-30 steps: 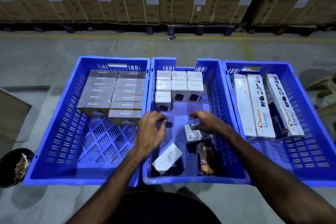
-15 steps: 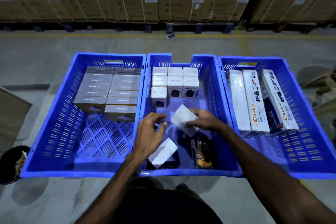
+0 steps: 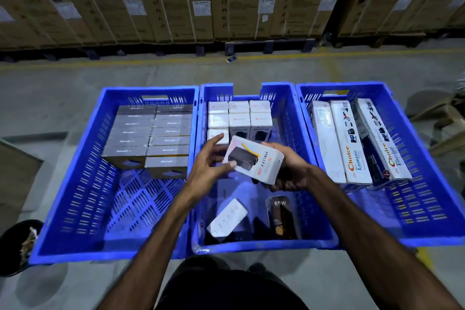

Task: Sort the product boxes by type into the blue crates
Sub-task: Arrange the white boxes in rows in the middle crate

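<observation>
Washing-machine cartons (image 3: 176, 0) are lining the far wall behind a bare concrete floor (image 3: 75, 78). Three blue crates are standing side by side on that floor. The left crate (image 3: 75, 209) is holding two tidy columns of grey boxes (image 3: 151, 133) in its far half. The right crate (image 3: 427, 196) is holding long white "Choice" boxes (image 3: 357, 143) lying lengthwise. The middle crate (image 3: 297, 133) is carrying upright white boxes (image 3: 239, 116) in rows at its far end, while a white box (image 3: 227, 218) and a dark "65W" box (image 3: 281, 219) are lying loose at its near end.

A white "HALLEY 20K" box (image 3: 254, 158) is now being held above the middle crate, printed face tilted toward the camera; a second ago it was lying on the crate floor under the right hand. The right hand (image 3: 289, 171) is clamping the box from beneath and along its right edge. The left hand (image 3: 208, 163) is steadying the left edge, thumb pressed to the face, remaining fingers spread loosely.

The lift and turn are exposing the label, so the type is probably being checked. Judging by its white packaging, the box likely belongs with the upright rows just beyond it, where a gap appears to be remaining in the nearest row.
</observation>
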`<action>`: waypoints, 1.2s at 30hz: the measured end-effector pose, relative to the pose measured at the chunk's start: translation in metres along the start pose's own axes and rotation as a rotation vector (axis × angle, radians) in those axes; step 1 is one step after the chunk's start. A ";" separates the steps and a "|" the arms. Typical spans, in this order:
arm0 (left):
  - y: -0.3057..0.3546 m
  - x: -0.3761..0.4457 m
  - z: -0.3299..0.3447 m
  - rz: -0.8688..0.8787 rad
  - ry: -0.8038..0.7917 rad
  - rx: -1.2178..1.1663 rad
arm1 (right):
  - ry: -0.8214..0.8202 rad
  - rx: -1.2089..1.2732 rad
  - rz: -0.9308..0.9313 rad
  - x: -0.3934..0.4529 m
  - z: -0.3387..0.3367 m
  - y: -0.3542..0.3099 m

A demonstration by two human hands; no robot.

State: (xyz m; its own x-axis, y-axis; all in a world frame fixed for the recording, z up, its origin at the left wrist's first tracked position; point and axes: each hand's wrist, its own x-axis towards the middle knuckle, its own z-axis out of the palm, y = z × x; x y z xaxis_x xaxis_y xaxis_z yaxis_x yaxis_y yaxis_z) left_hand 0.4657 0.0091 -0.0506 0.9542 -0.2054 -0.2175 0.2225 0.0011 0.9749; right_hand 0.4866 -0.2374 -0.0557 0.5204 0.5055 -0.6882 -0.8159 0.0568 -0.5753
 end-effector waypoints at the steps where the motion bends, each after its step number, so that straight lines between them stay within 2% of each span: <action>1: 0.001 0.002 -0.002 -0.048 -0.029 -0.089 | -0.026 -0.003 0.009 -0.002 0.000 -0.001; 5: -0.001 0.005 -0.007 -0.192 -0.150 -0.229 | -0.056 -0.063 0.067 0.001 -0.004 -0.005; 8: -0.004 0.005 -0.010 -0.217 -0.206 -0.293 | 0.029 -0.123 0.021 -0.005 0.004 -0.011; 13: -0.012 0.002 -0.005 -0.243 0.009 -0.506 | 0.279 0.133 -0.330 0.004 -0.014 -0.017; 15: -0.018 0.001 0.001 -0.266 0.042 -0.595 | 0.319 0.055 -0.384 0.007 -0.022 -0.019; 19: -0.030 0.004 0.013 -0.344 0.068 -0.703 | 0.299 -0.190 -0.418 0.005 -0.016 -0.023; 25: -0.042 0.009 0.028 -0.385 0.084 -0.765 | 0.330 -0.323 -0.415 0.005 -0.009 -0.030; 27: -0.040 0.006 0.031 -0.360 0.110 -0.635 | 0.334 -0.357 -0.427 0.006 -0.014 -0.034; 31: -0.037 0.005 0.025 -0.101 0.256 0.168 | 0.353 -0.466 -0.493 0.010 -0.028 -0.042; 36: -0.041 0.006 0.004 0.238 0.290 0.514 | 0.427 -0.687 -0.434 0.037 -0.041 -0.043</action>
State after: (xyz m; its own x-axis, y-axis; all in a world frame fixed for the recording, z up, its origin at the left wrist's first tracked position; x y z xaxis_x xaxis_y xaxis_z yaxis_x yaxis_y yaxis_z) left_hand 0.4614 0.0040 -0.0913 0.9971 0.0166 0.0740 -0.0575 -0.4710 0.8803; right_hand 0.5512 -0.2567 -0.0747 0.9066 0.1907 -0.3765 -0.2690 -0.4262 -0.8637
